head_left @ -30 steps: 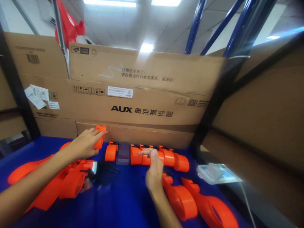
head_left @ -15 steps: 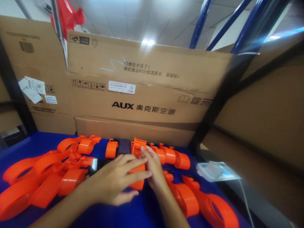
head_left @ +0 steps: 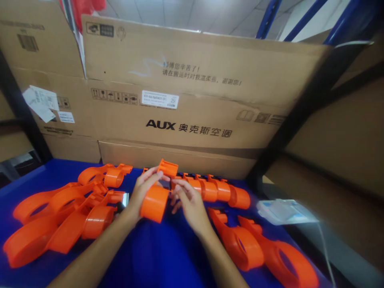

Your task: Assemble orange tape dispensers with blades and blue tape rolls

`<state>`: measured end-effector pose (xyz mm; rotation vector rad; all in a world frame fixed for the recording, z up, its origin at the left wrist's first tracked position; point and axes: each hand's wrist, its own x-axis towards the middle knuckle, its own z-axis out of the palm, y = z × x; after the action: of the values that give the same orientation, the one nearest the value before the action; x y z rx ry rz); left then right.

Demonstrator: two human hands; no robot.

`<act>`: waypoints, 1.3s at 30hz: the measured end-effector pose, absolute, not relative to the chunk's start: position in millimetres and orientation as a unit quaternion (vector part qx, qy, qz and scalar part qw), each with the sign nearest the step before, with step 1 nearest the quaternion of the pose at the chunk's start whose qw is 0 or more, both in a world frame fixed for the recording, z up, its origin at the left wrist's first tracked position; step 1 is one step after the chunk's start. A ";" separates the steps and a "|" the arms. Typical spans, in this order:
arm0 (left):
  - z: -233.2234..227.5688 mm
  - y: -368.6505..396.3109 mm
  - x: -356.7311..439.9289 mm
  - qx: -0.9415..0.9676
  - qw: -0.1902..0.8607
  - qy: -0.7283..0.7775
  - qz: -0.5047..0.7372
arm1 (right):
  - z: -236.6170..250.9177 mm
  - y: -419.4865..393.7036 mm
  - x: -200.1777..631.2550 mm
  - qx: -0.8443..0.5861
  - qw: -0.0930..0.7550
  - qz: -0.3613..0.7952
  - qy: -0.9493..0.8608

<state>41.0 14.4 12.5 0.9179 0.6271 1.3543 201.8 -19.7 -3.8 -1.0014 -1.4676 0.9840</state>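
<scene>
Between both hands [head_left: 168, 196]: one orange part [head_left: 156, 200].

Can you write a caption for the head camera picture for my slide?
Two hands, left and right, lift an orange plastic part above a blue table.

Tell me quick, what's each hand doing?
Left hand: closed around a round orange plastic cylinder part.
Right hand: fingertips touching the same part; grip cannot be told.

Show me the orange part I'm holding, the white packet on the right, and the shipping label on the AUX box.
orange part [head_left: 155, 203], head view, on its round end.
white packet [head_left: 283, 212], head view, on its top face.
shipping label [head_left: 160, 99], head view, on its middle.
</scene>
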 end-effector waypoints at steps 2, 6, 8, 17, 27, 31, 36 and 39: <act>16.7 18.1 27.8 0.362 0.613 0.280 0.644 | -3.2 -23.8 203.0 -0.420 0.444 0.300 -0.732; 25.0 17.4 14.1 0.308 0.604 0.264 0.686 | -5.1 -32.5 199.9 -0.349 0.258 0.227 -0.872; 27.1 15.4 13.7 0.297 0.608 0.266 0.686 | -9.1 -33.0 196.5 -0.339 0.216 0.239 -0.884; 17.7 20.5 17.1 0.306 0.613 0.266 0.678 | -22.2 -29.6 190.1 -0.360 0.119 0.235 -0.895; 9.8 22.6 24.3 0.336 0.603 0.281 0.666 | -1.1 -32.4 214.7 -0.429 0.078 0.206 -0.876; 9.2 21.1 23.6 0.354 0.601 0.283 0.658 | 2.3 -36.6 211.8 -0.391 0.071 0.230 -0.889; 9.5 20.6 22.0 0.357 0.593 0.290 0.661 | -2.0 -39.7 206.8 -0.398 0.059 0.239 -0.884; 8.0 22.4 21.9 0.356 0.598 0.290 0.657 | -5.3 -40.7 205.0 -0.394 0.051 0.229 -0.889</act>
<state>21.9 22.4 8.0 0.8255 0.6740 1.5240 205.0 -40.7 -5.3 -1.1986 -2.7050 0.6966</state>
